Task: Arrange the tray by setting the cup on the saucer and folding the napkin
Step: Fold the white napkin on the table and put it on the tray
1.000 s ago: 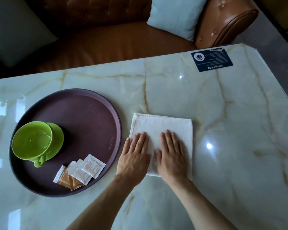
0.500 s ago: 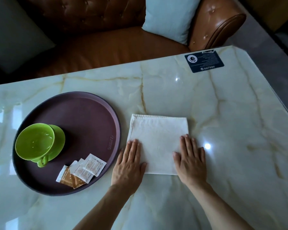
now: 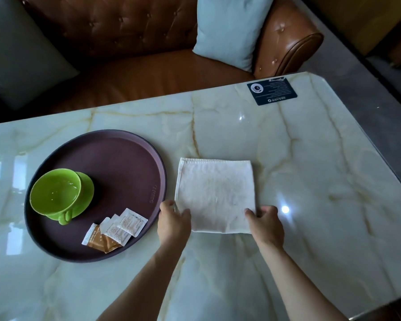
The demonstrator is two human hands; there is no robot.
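A view from above looks down on a glossy pale marble table (image 3: 287,181) with yellow veins. A person's two bare forearms reach in from the bottom edge.

At the centre lies a white cloth napkin (image 3: 215,193), folded into a rough square and flat on the table. The left hand (image 3: 173,224) grips the napkin's near left corner, at about 7 o'clock on the cloth, fingers curled closed around the edge with the thumb on top. The right hand (image 3: 265,222) grips the near right corner, at about 5 o'clock, closed in the same pinching way. Whether the corners are lifted off the table cannot be told.

Just beside the napkin, at 9 o'clock from it, sits a round dark purple tray (image 3: 125,158); its rim is close to the left hand. On the tray's left part, a bright green cup (image 3: 56,193) stands upright on a matching green saucer (image 3: 87,188), with the cup handle pointing toward 6 o'clock. At about 5 o'clock on the tray lie several small paper sachets (image 3: 116,230), white and brown, overlapping one another.

At 1 o'clock on the table, near the far edge, lies a dark card (image 3: 272,91) with white print. Beyond the table stands a brown leather sofa (image 3: 137,66) with a pale blue cushion (image 3: 229,28).
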